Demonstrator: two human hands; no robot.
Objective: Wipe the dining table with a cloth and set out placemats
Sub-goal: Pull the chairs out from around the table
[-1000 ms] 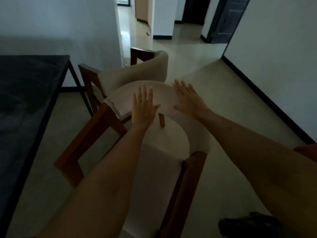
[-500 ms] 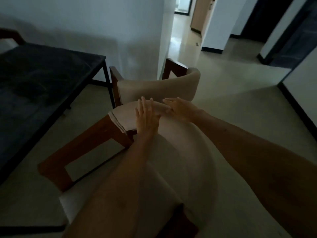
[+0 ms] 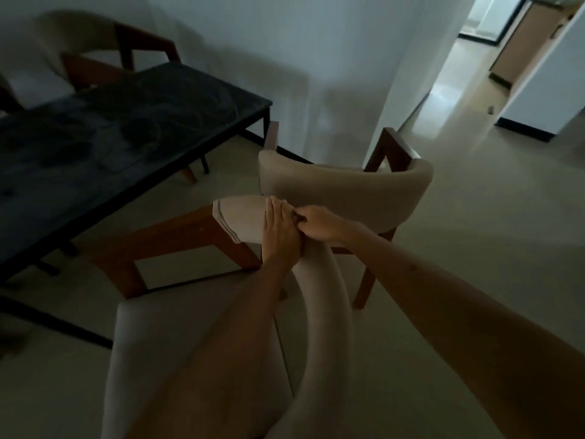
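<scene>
- My left hand (image 3: 280,236) lies flat on top of the padded, curved backrest of the near chair (image 3: 326,296), its fingers (image 3: 273,213) straight and together, pressing on the beige fabric.
- My right hand (image 3: 318,226) sits just beside the left, touching it, with its fingers curled in and pinching the fabric at the top of the same backrest; exactly what they pinch is too dim to tell.
- The near chair stands directly under my arms, its beige seat towards me and its wooden armrest frame reaching left towards the counter.
- A second chair (image 3: 345,188) stands just beyond my hands, its curved beige back close against the end of the near chair's backrest.
- The dark counter (image 3: 126,144) is to my left, well apart from my hands, its glossy top showing faint streaks and smudgy patches.
- I can make out no cloth or placemats anywhere on the counter or in my hands; the room is too dark to be sure of the far end.
- A third chair (image 3: 91,49) stands behind the counter against the wall (image 3: 285,42).
- A lit hallway (image 3: 459,90) opens at the upper right.
</scene>
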